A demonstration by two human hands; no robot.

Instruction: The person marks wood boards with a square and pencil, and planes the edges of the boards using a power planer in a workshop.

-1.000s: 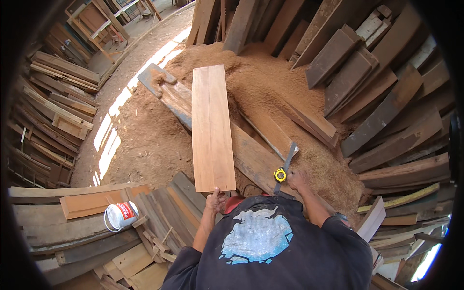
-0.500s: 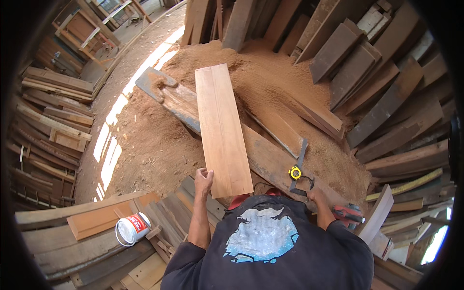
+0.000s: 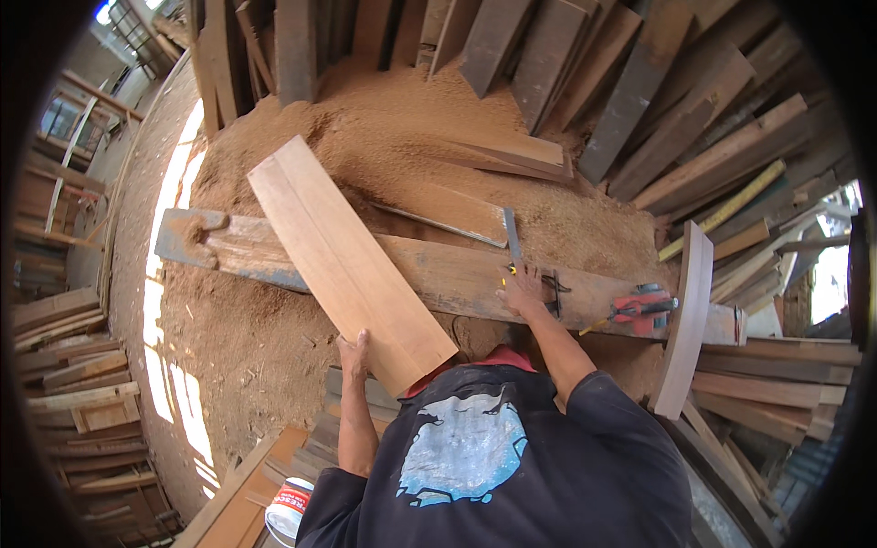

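A wide pale wooden board (image 3: pixel 343 256) lies slantwise across a long worn plank (image 3: pixel 411 265). My left hand (image 3: pixel 354 352) is closed on the board's left edge near its close end, thumb on the top face. To the right, my right hand (image 3: pixel 523 294) is closed over a yellow tape measure (image 3: pixel 512 269), mostly hidden under the fingers. Just beyond that hand, the flat metal blade of a square (image 3: pixel 512 233) sticks out. A small black tool (image 3: pixel 554 288) lies right of the hand, its kind unclear.
A red and black power tool (image 3: pixel 644 308) rests on the plank's right end, beside a leaning board (image 3: pixel 687 315). Sawdust (image 3: pixel 365 119) is heaped behind the plank. Upright boards (image 3: pixel 548 55) line the back. Stacked timber (image 3: pixel 82 393) stands left; a white bucket (image 3: pixel 289 511) is lower left.
My right hand has moved from beside the square onto the tape measure. My left hand still holds the board's edge. The whole view has turned, shifting the bucket toward the lower edge.
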